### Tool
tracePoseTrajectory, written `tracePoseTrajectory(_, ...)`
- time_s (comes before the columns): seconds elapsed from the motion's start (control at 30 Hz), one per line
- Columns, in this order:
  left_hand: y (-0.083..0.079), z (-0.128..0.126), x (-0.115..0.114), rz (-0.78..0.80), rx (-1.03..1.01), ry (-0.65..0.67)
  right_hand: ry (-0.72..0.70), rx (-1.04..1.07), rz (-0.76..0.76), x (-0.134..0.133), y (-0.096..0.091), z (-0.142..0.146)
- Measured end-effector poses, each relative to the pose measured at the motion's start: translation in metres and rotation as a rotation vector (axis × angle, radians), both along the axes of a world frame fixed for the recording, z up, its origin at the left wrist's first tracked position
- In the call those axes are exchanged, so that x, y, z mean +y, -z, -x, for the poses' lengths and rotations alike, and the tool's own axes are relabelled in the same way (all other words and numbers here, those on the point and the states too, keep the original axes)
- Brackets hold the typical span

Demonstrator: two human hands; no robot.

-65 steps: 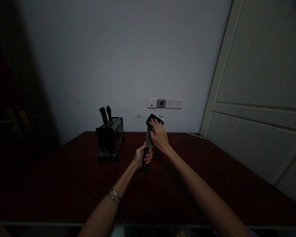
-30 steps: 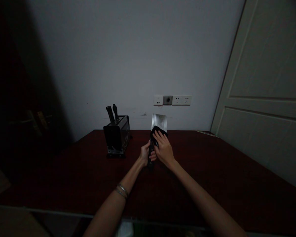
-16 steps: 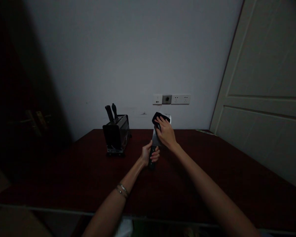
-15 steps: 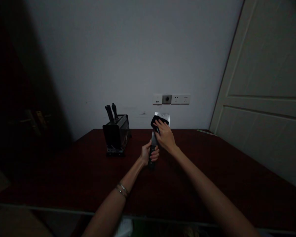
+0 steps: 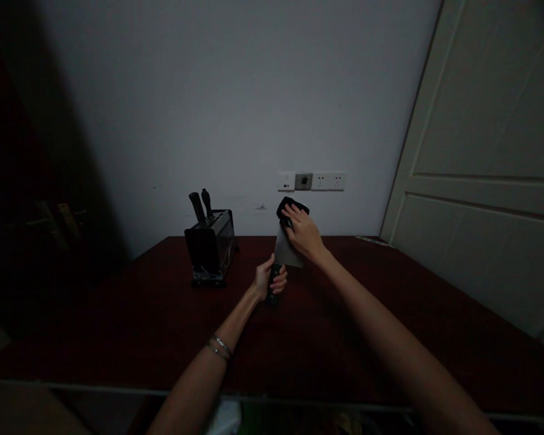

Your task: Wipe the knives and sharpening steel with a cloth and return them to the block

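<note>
Black cloth (image 5: 289,202) on a cleaver (image 5: 284,249)

A knife holder (image 5: 204,252) stands leftmost on the table (image 5: 136,320). The left hand's (image 5: 265,279) curled fingers grip the cleaver's handle, blade pointing away; the right hand (image 5: 305,233), arm outstretched, holds the cloth over the blade's far end with flattened fingers.

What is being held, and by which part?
The left hand holds the cleaver by its dark handle. The right hand lies over a black pad on the blade; whether it grips this cannot be told.
</note>
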State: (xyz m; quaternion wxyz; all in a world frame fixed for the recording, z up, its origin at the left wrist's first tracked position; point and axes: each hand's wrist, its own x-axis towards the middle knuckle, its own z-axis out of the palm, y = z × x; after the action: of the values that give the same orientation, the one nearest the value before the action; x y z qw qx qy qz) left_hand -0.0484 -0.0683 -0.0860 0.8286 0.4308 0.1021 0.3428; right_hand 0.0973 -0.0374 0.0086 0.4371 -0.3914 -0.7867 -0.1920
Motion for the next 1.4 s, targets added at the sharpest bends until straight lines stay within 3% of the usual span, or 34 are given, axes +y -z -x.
tracePoseTrajectory(0.07,0.001,0.000,0.000,-0.016,0.020,-0.001,0.024,0.062,0.004,0.007,-0.007,-0.003)
tracePoseTrajectory(0.13,0.001,0.000,0.000,-0.013,0.024,-0.013,0.019,0.081,0.010,0.005,-0.001,-0.003)
tracePoseTrajectory(0.23,0.000,0.002,0.002,0.014,-0.004,-0.056,-0.028,0.037,0.035,-0.016,0.031,0.003)
tracePoseTrajectory(0.33,0.000,0.006,0.007,0.065,-0.032,-0.204,-0.109,-0.043,0.085,-0.044,0.071,0.012)
tracePoseTrajectory(0.43,0.000,0.010,0.010,0.110,-0.040,-0.294,-0.151,-0.082,0.108,-0.054,0.086,0.015)
tracePoseTrajectory(0.5,0.000,0.010,0.009,0.099,-0.062,-0.224,-0.148,-0.079,0.100,-0.046,0.076,0.013)
tracePoseTrajectory(0.63,-0.001,0.006,0.005,0.054,-0.065,-0.040,-0.069,0.008,0.052,-0.007,0.030,0.000)
tracePoseTrajectory(0.73,-0.001,0.004,0.003,0.032,-0.036,0.011,-0.005,0.113,0.029,0.015,0.004,-0.007)
tracePoseTrajectory(0.8,-0.001,0.003,0.003,0.018,-0.027,0.024,0.014,0.155,0.023,0.016,0.003,-0.005)
tracePoseTrajectory(0.9,-0.001,0.005,0.006,0.014,-0.028,-0.013,-0.025,0.135,0.038,-0.003,0.026,0.007)
tracePoseTrajectory(1.03,0.000,0.010,0.012,0.078,-0.002,-0.281,-0.139,0.015,0.114,-0.040,0.072,0.028)
tracePoseTrajectory(1.1,-0.002,0.013,0.013,0.111,0.028,-0.376,-0.163,-0.014,0.133,-0.049,0.083,0.033)
tracePoseTrajectory(1.2,-0.006,0.015,0.012,0.083,0.025,-0.258,-0.156,0.014,0.110,-0.041,0.071,0.031)
tracePoseTrajectory(1.3,-0.010,0.015,0.007,0.024,-0.003,-0.064,-0.123,0.075,0.062,-0.016,0.038,0.022)
tracePoseTrajectory(1.4,-0.014,0.013,0.003,-0.002,0.016,0.026,-0.071,0.139,0.020,0.009,0.003,0.013)
